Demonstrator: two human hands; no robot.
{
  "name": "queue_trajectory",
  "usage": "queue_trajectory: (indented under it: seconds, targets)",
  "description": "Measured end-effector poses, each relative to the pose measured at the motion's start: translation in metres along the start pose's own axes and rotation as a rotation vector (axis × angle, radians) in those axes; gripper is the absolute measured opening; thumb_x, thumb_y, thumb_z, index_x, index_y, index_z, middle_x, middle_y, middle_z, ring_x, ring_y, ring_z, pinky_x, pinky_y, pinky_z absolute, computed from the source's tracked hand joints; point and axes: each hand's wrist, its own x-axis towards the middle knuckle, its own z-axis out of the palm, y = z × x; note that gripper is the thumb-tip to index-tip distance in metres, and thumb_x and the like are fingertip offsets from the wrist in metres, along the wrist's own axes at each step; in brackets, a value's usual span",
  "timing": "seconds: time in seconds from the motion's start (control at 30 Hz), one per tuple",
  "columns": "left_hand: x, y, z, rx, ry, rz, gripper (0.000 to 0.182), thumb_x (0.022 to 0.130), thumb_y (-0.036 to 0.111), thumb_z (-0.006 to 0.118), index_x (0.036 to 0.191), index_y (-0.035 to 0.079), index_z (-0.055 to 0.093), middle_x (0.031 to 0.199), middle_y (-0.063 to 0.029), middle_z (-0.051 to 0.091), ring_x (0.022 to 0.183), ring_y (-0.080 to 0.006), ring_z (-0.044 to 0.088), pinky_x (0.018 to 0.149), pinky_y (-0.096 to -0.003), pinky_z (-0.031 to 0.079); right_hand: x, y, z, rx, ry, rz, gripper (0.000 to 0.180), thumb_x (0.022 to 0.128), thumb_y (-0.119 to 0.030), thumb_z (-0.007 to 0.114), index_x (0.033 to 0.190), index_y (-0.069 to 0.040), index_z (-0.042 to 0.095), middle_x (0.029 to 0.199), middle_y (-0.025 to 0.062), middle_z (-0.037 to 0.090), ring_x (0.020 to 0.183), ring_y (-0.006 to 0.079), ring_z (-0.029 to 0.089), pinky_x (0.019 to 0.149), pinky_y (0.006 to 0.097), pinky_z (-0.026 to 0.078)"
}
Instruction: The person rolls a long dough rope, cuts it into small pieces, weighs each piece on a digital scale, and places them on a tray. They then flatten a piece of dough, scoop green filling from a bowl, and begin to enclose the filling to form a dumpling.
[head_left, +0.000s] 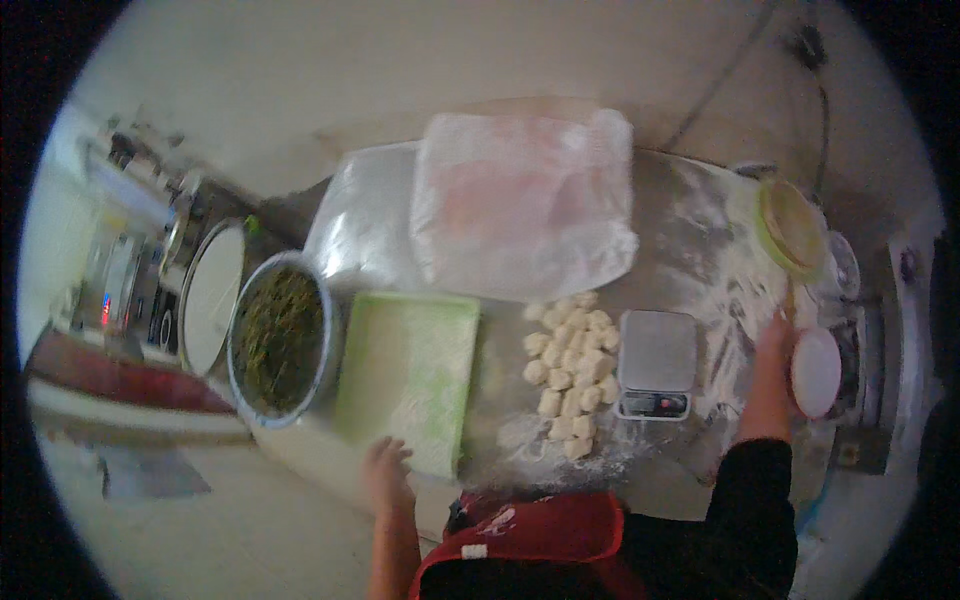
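Beside the near left corner of a green tray (409, 375) dusted with flour is my left hand (388, 469), its fingers loosely curled; nothing shows in it. My right hand (776, 326) reaches to the far right, where flour lies spread on the table. It is by a thin handle-like piece below a round yellow-green rimmed sieve or bowl (791, 227), but blur hides whether the fingers close on it. Many small dough pieces (571, 356) lie in a cluster between the tray and a kitchen scale (658, 352). The scale's platform is bare.
A basin of chopped greens (277, 341) stands left of the tray, near a round white lid or board (214, 300). Plastic sheeting (525, 202) covers something pinkish at the back. A white oval container (816, 373) is right of my right forearm. A cable hangs at the back right.
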Motion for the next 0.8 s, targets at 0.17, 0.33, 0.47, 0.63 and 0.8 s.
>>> queue_trajectory:
  seconds: [0.17,0.33,0.47,0.63,0.8]
  targets:
    - [0.005,0.0,-0.015,-0.081,-0.024,-0.033,0.025,0.08,0.01,0.057,0.103,0.003,0.052,0.091,-0.0071,0.059,0.074,-0.0169,0.057,0.059,-0.0249,0.038,-0.073,-0.045,0.029,0.543,-0.513,0.321,0.031,0.09,-0.032,0.046,0.112,-0.012,0.056,0.079,0.0013,0.051,0.062,0.0184,0.046,0.051,0.0352,0.038]
    - [0.017,-0.011,-0.034,-0.185,-0.051,-0.054,0.025,0.08,0.01,0.057,0.103,0.004,0.052,0.091,-0.0073,0.059,0.074,-0.0168,0.057,0.06,-0.0253,0.038,-0.302,-0.136,0.106,0.734,-1.19,-0.167,0.008,0.084,-0.022,0.056,0.088,-0.016,0.052,0.056,-0.0067,0.039,0.044,0.0071,0.038,0.036,0.0242,0.031]
    - [0.029,-0.022,-0.055,-0.274,-0.086,-0.096,0.029,0.08,0.011,0.058,0.106,0.001,0.051,0.092,-0.0095,0.059,0.075,-0.0167,0.056,0.06,-0.0248,0.039,-0.479,-0.2,0.131,0.362,-1.497,-0.262,0.027,0.081,-0.02,0.064,0.105,-0.008,0.058,0.075,0.0024,0.058,0.055,0.0121,0.051,0.046,0.0276,0.042]
    - [0.038,-0.036,-0.084,-0.316,-0.078,-0.15,0.029,0.08,0.01,0.057,0.107,0.002,0.05,0.093,-0.0101,0.059,0.074,-0.0165,0.056,0.059,-0.0239,0.039,-0.572,-0.217,0.144,0.022,-1.521,-0.613,0.032,0.078,-0.009,0.063,0.109,-0.004,0.057,0.078,0.0075,0.062,0.063,0.0132,0.057,0.049,0.0246,0.044]
    - [0.045,-0.049,-0.116,-0.329,-0.011,-0.207,0.031,0.08,0.009,0.057,0.109,0.001,0.049,0.094,-0.0109,0.058,0.073,-0.0165,0.056,0.057,-0.024,0.04,-0.582,-0.216,0.157,0.037,-1.454,-0.735,0.037,0.077,0.002,0.053,0.114,0.002,0.054,0.102,0.016,0.061,0.081,0.0238,0.063,0.062,0.031,0.052]
